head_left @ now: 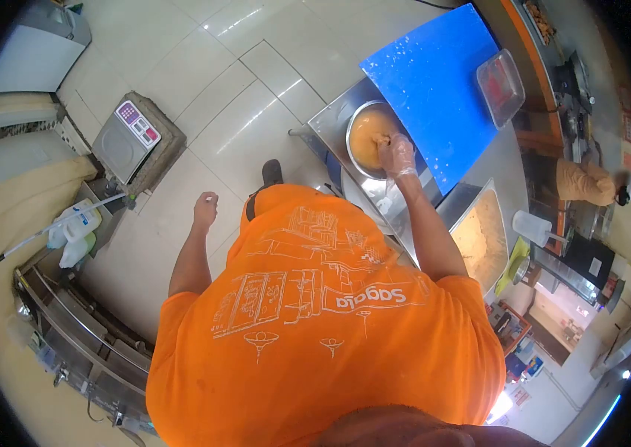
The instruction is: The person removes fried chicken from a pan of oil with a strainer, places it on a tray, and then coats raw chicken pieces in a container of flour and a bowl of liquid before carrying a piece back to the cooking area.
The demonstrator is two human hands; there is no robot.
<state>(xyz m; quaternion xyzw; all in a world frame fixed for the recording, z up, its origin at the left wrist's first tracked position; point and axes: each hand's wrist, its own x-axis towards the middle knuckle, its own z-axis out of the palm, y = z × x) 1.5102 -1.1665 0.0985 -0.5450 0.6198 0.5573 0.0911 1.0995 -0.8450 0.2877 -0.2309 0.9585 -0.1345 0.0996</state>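
Note:
My right hand [399, 155], in a clear plastic glove, is over the near-right side of a round metal bowl [348, 141]. Its fingers are pinched together at the surface of the orange-yellow liquid [367, 128], around a small brownish piece that I cannot make out clearly. My left hand [206, 206] is bare and hangs over the floor at the left, away from the bowl. Its fingers are curled in, and nothing shows in them. The bowl stands on a steel surface beside a blue board [434, 82] with white specks.
A clear plastic container [501, 88] lies on the board's right edge. A steel tray of pale, crumbly material [479, 238] is nearer me. At the left stands a scale [126, 140]. Another person [587, 183] is at the far right, beyond a white jug [531, 226].

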